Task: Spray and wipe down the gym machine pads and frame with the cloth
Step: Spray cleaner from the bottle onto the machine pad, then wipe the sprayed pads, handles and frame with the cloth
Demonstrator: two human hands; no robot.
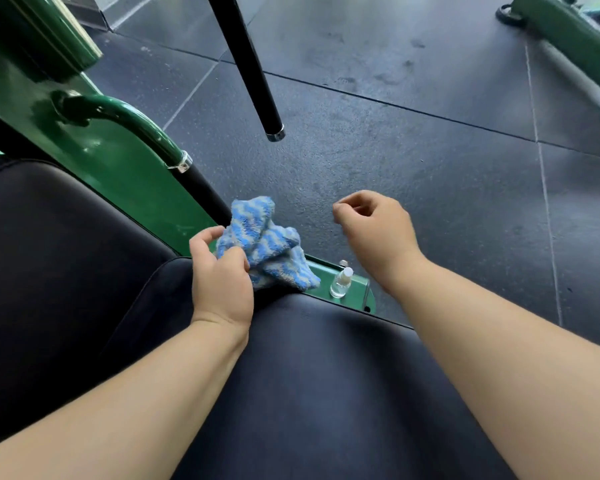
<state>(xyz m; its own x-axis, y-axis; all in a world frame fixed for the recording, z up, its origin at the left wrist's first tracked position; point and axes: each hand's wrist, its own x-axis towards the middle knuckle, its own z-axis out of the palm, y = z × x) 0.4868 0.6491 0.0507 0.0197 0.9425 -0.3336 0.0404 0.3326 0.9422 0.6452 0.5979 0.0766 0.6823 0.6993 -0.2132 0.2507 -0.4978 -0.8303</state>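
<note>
The left hand (222, 275) grips a bunched blue-and-white cloth (264, 244) at the far edge of the black pad (326, 375), thumb and fingers curled round its near side. The cloth sticks out beyond the fingers; its long axis runs from a peak pointing away from the person down to the right, over the green frame (118, 174). Just beside that lower end a small clear spray bottle (342, 282) stands upright on the frame. The right hand (374, 230) hovers above the floor (430, 168) — fingers loosely curled, holding nothing.
</note>
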